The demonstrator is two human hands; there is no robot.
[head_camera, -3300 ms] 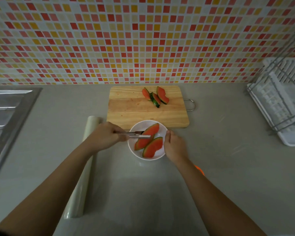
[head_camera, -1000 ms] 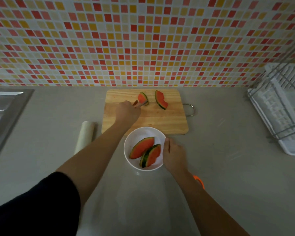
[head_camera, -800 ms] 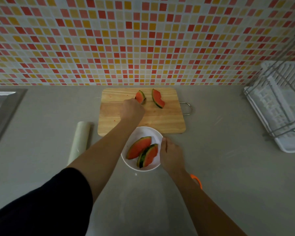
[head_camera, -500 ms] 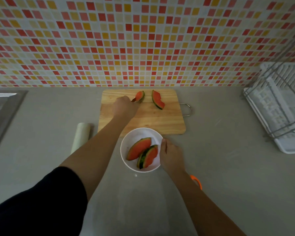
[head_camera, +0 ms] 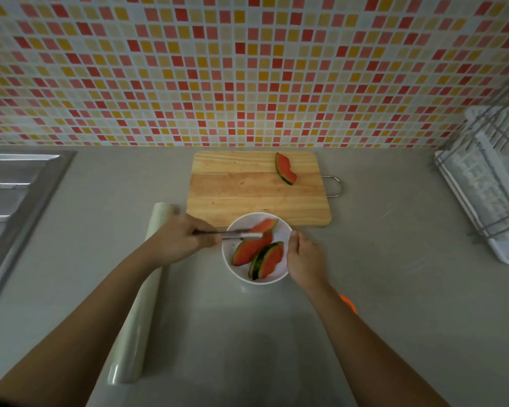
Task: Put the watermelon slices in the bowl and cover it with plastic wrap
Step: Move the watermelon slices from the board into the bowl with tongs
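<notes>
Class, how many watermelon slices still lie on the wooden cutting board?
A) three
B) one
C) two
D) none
B: a single red watermelon slice with green rind lies near the far right of the light wooden cutting board; the rest are at the round white bowl.

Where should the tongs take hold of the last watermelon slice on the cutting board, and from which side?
Grip the last watermelon slice across its middle, one tong tip on the green rind edge and one on the bitten red edge. Come from above and the left: it lies flat on the cutting board, running diagonally, and the left hand holds the tongs.
</notes>
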